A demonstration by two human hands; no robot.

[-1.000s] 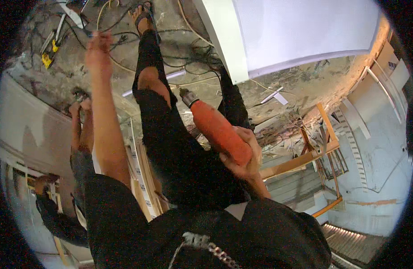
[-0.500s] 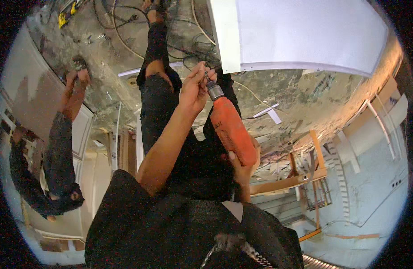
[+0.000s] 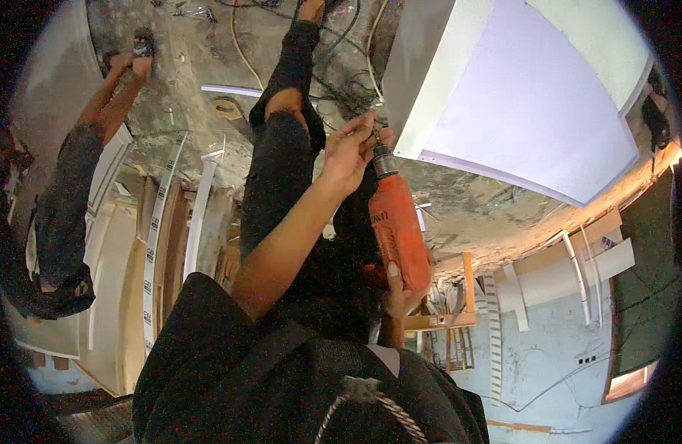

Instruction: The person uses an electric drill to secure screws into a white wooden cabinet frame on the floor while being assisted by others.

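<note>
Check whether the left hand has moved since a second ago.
Yes. The left hand came in from far up the floor to the orange drill chuck, beside the white panel.

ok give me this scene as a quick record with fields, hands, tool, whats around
left hand: fingers pinched at the chuck end of the orange drill
right hand: gripping the drill's rear end
drill: pointing away from the person, over their black trousers
white panel: right of the drill tip; contact unclear
floor: dusty, with loose cables and scraps
other person: at far left, in dark clothes
wood strips: stacked at left
</note>
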